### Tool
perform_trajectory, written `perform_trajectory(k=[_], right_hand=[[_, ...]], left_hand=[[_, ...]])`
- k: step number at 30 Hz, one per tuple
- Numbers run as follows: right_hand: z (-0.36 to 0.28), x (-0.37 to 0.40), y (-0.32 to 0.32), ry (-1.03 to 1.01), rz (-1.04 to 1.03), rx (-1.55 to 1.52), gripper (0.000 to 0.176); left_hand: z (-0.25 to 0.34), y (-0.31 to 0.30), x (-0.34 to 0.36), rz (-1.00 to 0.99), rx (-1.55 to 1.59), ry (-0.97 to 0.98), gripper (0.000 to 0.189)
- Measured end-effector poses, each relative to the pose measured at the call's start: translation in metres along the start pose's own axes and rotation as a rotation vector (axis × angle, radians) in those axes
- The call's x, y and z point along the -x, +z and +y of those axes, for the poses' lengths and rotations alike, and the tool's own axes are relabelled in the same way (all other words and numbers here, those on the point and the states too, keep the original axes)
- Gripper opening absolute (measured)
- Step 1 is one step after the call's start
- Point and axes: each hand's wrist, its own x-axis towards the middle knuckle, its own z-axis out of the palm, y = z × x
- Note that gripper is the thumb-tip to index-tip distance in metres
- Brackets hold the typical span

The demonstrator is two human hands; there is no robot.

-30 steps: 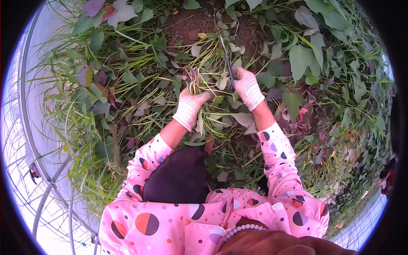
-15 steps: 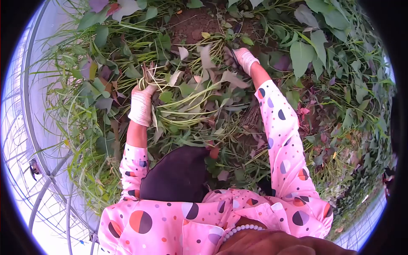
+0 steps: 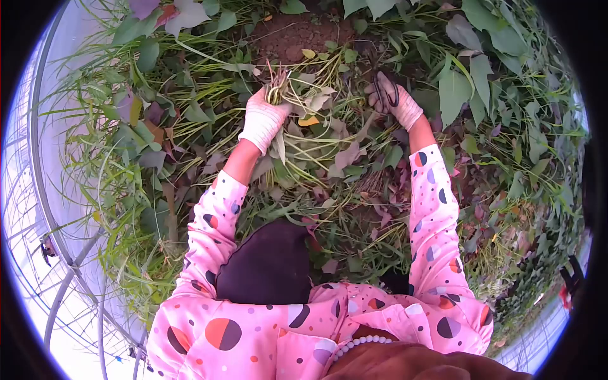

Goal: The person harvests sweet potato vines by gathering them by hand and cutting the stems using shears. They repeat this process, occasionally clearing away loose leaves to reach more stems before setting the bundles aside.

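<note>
My left hand (image 3: pixel 265 120), in a pale glove, is closed around a bundle of cut vines (image 3: pixel 277 88). The cut stem ends stick up above the fist, and leafy stems trail down and to the right. My right hand (image 3: pixel 394 101), gloved too with darker fingers, is wrapped round a pair of dark-handled scissors (image 3: pixel 380 85). The blades point up towards the leaves and are hard to make out. Between the hands lie long green stems and leaves, with a yellow leaf (image 3: pixel 308 121) among them.
Bare brown soil (image 3: pixel 297 41) shows beyond the hands. Dense broad-leaved plants (image 3: pixel 487 38) grow at the right, and long grass (image 3: pixel 126 209) at the left beside a plastic sheet and metal frame (image 3: pixel 43 95). My dark-clothed knee (image 3: pixel 266 263) is below.
My left hand has moved up and to the right with the bundle. My right hand has shifted right and slightly down with the scissors, away from the stems.
</note>
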Motion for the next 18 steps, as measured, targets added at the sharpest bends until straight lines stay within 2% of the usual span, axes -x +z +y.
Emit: perform_trajectory(k=[2, 4, 5, 8, 9, 12, 15, 16, 18], right_hand=[[-0.014, -0.001, 0.001, 0.033, -0.158, 0.196, 0.054], [0.014, -0.066, -0.012, -0.037, -0.128, 0.178, 0.058], [0.015, -0.081, -0.016, -0.092, -0.109, 0.229, 0.052], [0.013, -0.115, -0.031, -0.450, -0.087, 0.678, 0.052], [0.038, -0.158, -0.067, -0.709, -0.152, 1.175, 0.070], [0.013, -0.150, -0.044, -0.345, -0.217, 0.706, 0.060], [0.002, -0.150, -0.030, -0.168, -0.206, 0.500, 0.056], [-0.001, -0.145, -0.024, -0.115, -0.141, 0.467, 0.053], [-0.007, -0.136, -0.013, -0.009, -0.014, 0.404, 0.047]], left_hand=[[-0.011, 0.010, -0.039, 0.019, 0.194, 0.036, 0.040], [0.001, 0.025, -0.059, 0.009, 0.071, 0.058, 0.039], [0.017, 0.036, -0.061, 0.009, -0.139, 0.060, 0.039], [-0.022, 0.064, -0.117, 0.009, -0.310, 0.118, 0.041], [-0.025, 0.072, -0.127, 0.014, -0.421, 0.116, 0.044], [-0.007, 0.090, -0.127, -0.018, -0.698, 0.125, 0.047], [-0.006, 0.105, -0.132, -0.070, -0.931, 0.090, 0.047], [-0.004, 0.107, -0.135, -0.073, -0.931, 0.089, 0.047], [-0.003, 0.108, -0.142, -0.162, -1.019, -0.056, 0.036]])
